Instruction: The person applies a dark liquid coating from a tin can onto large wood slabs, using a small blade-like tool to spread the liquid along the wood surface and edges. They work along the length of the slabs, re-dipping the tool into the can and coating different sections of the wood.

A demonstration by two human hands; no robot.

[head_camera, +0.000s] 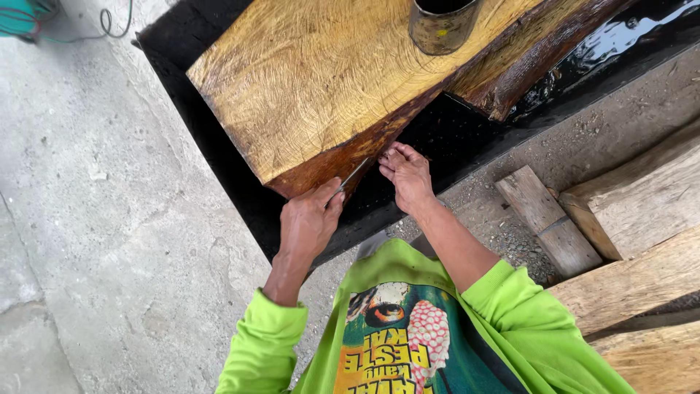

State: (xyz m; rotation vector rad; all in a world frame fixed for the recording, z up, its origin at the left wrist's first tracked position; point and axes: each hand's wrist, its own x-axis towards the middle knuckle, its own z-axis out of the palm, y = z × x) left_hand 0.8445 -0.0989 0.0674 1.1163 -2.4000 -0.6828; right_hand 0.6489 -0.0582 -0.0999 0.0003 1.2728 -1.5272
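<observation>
Left hand (pixel 310 219) grips a thin metal blade (pixel 353 175) against the lower edge of the wood slab (pixel 313 80); right hand (pixel 407 174) pinches there. Slab: heavy, rigid, likely slick; hold by edges.

1 head camera looks steeply down, close over a wood slab (pixel 321 80) and concrete floor (pixel 109 241).

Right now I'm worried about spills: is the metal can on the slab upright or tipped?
Upright: the metal can stands on the wooden slab, open mouth up.
</observation>
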